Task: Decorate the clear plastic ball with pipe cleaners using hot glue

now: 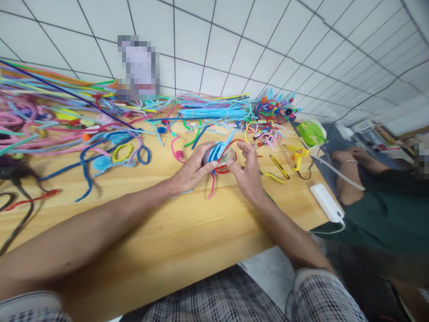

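Observation:
Between my hands, over the middle of the wooden table, is a round craft piece [214,154] wound with blue pipe cleaners. My left hand [195,168] is closed round its left side, thumb across the front. At its right side my right hand [247,171] presses thumb and fingers by a red pipe cleaner [234,142], which loops up from the piece. A pink pipe cleaner [211,187] dangles below it. Whether the piece has a solid core is hidden by my fingers.
Loose pipe cleaners [30,112] heap at the left; a blue bundle [214,112] lies behind. To the right are finished figures [276,108], a yellow glue gun [298,156], a cutter knife [279,167], yellow-handled pliers [273,177] and a white power strip [326,202]. Another person's arm [350,179] rests beyond.

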`<state>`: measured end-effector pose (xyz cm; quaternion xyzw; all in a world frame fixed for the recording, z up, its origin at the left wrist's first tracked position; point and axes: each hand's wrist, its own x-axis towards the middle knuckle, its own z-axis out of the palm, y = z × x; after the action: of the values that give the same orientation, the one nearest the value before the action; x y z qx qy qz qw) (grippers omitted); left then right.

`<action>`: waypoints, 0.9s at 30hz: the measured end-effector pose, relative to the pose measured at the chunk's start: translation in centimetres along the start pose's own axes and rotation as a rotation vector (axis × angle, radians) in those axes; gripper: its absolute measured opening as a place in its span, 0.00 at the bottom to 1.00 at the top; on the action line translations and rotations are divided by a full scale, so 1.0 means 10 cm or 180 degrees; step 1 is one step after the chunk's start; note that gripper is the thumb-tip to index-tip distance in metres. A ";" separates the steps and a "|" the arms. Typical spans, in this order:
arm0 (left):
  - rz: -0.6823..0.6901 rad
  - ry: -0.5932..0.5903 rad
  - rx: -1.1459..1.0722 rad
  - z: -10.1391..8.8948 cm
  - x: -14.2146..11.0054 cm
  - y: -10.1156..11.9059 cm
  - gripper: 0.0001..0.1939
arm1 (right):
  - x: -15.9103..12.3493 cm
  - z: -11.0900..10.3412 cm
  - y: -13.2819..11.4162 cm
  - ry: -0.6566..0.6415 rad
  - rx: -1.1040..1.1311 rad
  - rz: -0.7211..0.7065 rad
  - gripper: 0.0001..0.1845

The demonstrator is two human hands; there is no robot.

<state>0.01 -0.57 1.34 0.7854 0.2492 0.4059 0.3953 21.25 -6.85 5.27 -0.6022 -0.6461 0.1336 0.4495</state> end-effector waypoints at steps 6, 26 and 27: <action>0.0090 0.0046 0.0034 0.01 0.00 -0.03 0.33 | 0.01 0.15 0.02 0.0054 0.0153 0.0303 0.35; 0.0271 0.0093 0.0009 0.06 0.00 -0.04 0.36 | -0.01 0.28 0.12 0.0205 0.0279 0.0174 0.33; 0.0275 0.0092 0.0012 0.07 0.00 -0.04 0.35 | -0.01 0.28 0.12 0.0216 0.0277 0.0183 0.33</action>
<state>0.56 -0.64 0.75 0.7903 0.2215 0.4334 0.3722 19.98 -5.65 2.75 -0.6045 -0.6065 0.1540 0.4929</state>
